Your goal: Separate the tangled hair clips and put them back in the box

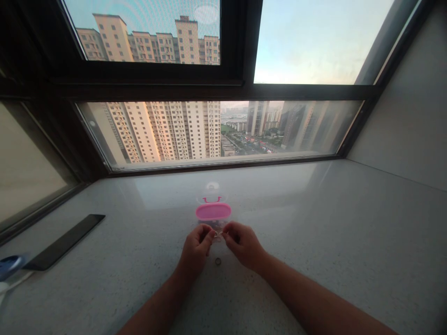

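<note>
Both my hands meet near the middle of the sill, fingertips pinched close together. My left hand (199,244) is closed with thumb and forefinger on a small pale loop-shaped piece (216,235). From the other side, my right hand (242,242) pinches at the same small pale piece; its exact kind is too small to tell. Just beyond the fingers stands a clear plastic box with a pink oval top (213,211) and a pink handle (212,200). Dark contents show faintly through its front, partly hidden by my hands. A small ring (218,261) lies on the surface below my hands.
The speckled pale windowsill (331,223) runs up to a dark window frame (223,166). At the left lies a flat black slab (66,243), beside a blue and white object (10,265) and a white cable (17,280). A white wall (405,107) rises on the right.
</note>
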Demonstrator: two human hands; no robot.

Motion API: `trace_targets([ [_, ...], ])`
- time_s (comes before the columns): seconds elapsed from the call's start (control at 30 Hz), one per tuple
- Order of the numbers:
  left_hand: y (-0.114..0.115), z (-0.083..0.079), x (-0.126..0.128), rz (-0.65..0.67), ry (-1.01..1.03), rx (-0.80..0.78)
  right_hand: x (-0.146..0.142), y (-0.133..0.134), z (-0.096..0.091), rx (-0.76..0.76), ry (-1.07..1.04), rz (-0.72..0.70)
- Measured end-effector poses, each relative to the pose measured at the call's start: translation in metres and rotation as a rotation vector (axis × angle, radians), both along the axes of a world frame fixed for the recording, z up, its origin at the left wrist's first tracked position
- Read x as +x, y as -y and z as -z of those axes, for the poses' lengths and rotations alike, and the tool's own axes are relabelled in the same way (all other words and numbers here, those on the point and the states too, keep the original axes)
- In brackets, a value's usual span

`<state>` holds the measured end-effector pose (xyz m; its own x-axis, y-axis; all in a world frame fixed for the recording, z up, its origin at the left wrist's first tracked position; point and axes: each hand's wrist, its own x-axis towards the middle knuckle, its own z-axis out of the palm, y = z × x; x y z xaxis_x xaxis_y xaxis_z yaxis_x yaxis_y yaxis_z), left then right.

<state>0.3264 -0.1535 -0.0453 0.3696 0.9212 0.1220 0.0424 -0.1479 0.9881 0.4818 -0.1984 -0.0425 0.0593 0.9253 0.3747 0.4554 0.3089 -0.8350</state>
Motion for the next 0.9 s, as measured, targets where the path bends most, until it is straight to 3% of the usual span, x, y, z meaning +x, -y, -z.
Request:
trace_targets([
  [0.9, 0.0027, -0.0037, 0.0005, 0.010, -0.073, 0.046, -0.0003, 0.0010, -0.0019, -0.026, -0.001, -0.034],
])
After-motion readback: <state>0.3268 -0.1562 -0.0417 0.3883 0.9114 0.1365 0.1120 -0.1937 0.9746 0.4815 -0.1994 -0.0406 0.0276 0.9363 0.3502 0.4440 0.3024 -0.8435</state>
